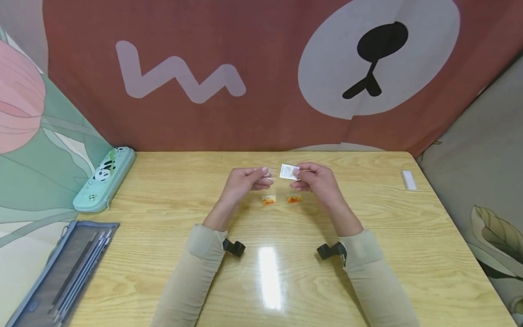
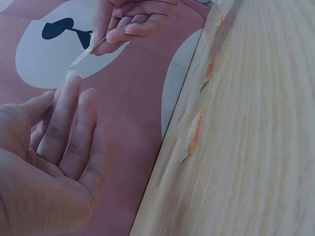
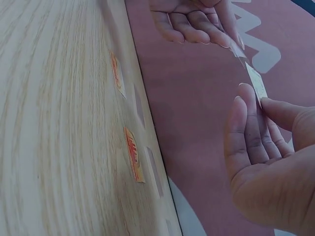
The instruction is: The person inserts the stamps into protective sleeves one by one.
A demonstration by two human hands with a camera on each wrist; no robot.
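Glossy wood-grain surface (image 1: pixel 151 218). A mint panda-print case (image 1: pixel 104 181) sits at the far left corner; a dark mesh pouch (image 1: pixel 53 278) lies along the left edge. Two small orange packets (image 1: pixel 268 200) lie side by side, nearer the far edge; a white block (image 1: pixel 409 180) sits near the far right corner

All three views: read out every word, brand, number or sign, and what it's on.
No text is readable.
White slip in the right hand: faint print, too small to read.
Left orange packet and right orange packet: reddish lettering, too blurred to read.
Panda pencil case: no readable words.
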